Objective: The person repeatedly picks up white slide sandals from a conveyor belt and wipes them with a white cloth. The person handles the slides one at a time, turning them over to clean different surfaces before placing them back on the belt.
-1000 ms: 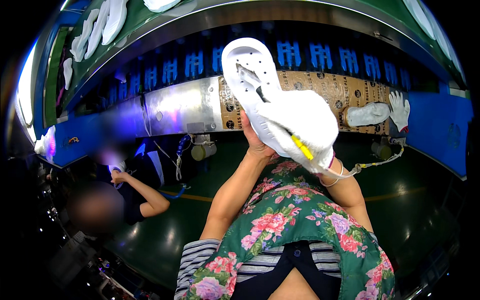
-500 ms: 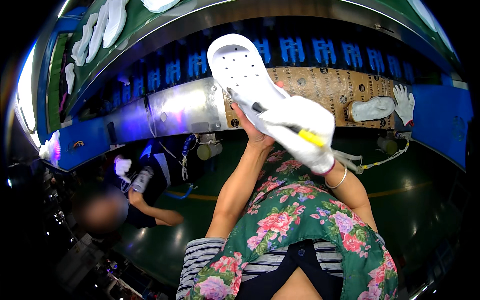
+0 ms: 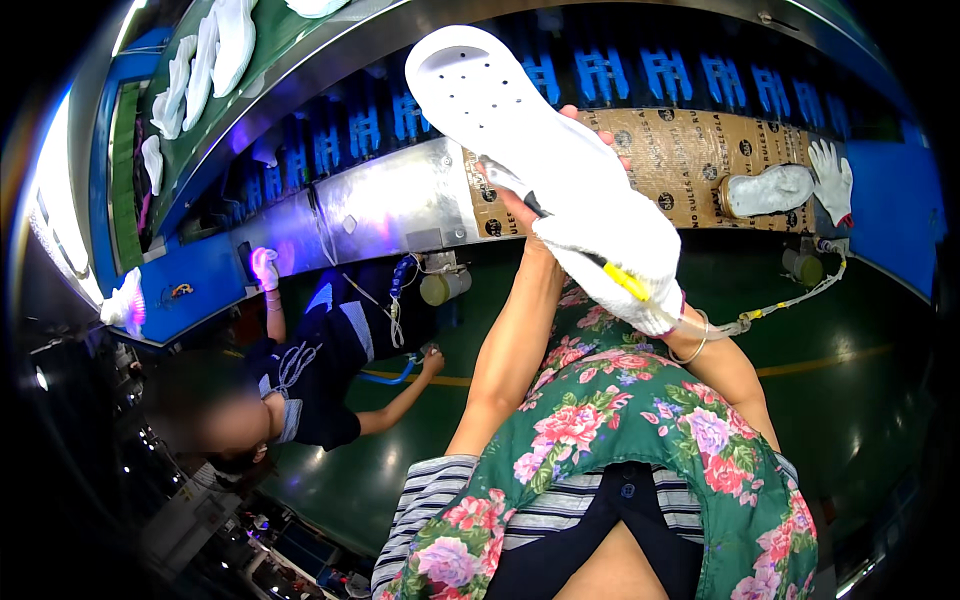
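1. Left hand (image 3: 540,205) holds a white sole (image 3: 500,100) up, well above the belt (image 3: 400,200). Its fingers are mostly hidden behind the sole; tips curl over the right edge near the middle, so it reads as a clamp on the sole.
2. Right hand (image 3: 615,250) wears a white glove and is closed around a thin tool (image 3: 625,283) with a yellow band. The tool's dark tip (image 3: 520,195) lies against the sole's near edge.
3. A hose (image 3: 780,308) trails right from the tool toward the belt side.
4. Judgement: working the sole edge with the tool. Keep the sole steady in the left grip, run the tip along the rim, watch hose slack.
5. Far right on the brown liner (image 3: 680,160) lie another sole (image 3: 765,190) and a spare glove (image 3: 830,180).
6. Left, a co-worker (image 3: 300,370) reaches to the blue bench (image 3: 190,290) with one gloved hand.
7. More white soles sit on the far upper rack (image 3: 180,120).
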Tool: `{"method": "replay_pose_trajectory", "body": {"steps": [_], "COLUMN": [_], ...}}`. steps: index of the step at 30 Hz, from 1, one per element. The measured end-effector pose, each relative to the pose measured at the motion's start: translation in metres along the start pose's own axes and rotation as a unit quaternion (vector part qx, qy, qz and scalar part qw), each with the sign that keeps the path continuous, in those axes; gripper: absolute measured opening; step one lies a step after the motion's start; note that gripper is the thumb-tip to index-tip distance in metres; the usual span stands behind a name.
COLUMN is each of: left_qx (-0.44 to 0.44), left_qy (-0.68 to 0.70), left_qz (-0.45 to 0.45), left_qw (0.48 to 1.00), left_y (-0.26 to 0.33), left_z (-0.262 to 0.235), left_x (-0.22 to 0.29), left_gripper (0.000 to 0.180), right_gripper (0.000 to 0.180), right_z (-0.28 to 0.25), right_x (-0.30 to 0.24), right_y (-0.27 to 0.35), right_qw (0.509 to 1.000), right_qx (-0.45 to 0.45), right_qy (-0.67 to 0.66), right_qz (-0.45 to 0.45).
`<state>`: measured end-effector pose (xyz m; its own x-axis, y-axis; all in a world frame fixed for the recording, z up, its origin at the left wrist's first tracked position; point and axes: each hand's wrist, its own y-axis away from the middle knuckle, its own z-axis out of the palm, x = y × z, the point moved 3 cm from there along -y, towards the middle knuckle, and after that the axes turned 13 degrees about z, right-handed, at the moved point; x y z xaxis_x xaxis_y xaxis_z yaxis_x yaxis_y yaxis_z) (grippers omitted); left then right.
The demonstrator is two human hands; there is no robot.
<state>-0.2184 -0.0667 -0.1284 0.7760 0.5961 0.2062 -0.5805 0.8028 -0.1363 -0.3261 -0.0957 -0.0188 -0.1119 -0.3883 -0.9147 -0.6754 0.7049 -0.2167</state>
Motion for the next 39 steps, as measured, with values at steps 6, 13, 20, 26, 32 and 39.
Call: {"method": "replay_pose_trajectory", "body": {"steps": [6,13,20,26,32,39], "left_qx": [0.072,0.006,0.020,-0.024,-0.051,-0.027], "left_qy": [0.114,0.009,0.006,0.014,0.135,0.084], "left_qz": [0.042,-0.030,-0.005,0.029,-0.046,-0.029], "left_qw": [0.990,0.999,1.000,0.999,0.988,0.996], "left_y": [-0.001,0.004,-0.002,-0.009,-0.012,-0.009], "left_z": [0.009,-0.004,-0.004,-0.004,0.007,0.009], "left_x": [0.000,0.006,0.012,0.011,0.004,0.012], "left_gripper": [0.112,0.112,0.110,0.108,0.112,0.095], "right_gripper": [0.022,0.020,0.014,0.016,0.014,0.022], "right_z": [-0.007,-0.013,-0.018,-0.023,-0.018,-0.028], "right_x": [0.032,0.011,0.011,0.014,0.013,0.010], "right_y": [0.016,0.016,0.019,0.022,0.023,0.034], "right_qw": [0.993,0.996,0.999,1.000,0.982,0.996], "right_qx": [0.026,-0.020,-0.033,-0.004,-0.016,-0.063], "right_qy": [-0.086,-0.076,0.009,-0.010,-0.145,0.033], "right_qz": [0.083,0.045,-0.026,0.010,0.118,-0.049]}}
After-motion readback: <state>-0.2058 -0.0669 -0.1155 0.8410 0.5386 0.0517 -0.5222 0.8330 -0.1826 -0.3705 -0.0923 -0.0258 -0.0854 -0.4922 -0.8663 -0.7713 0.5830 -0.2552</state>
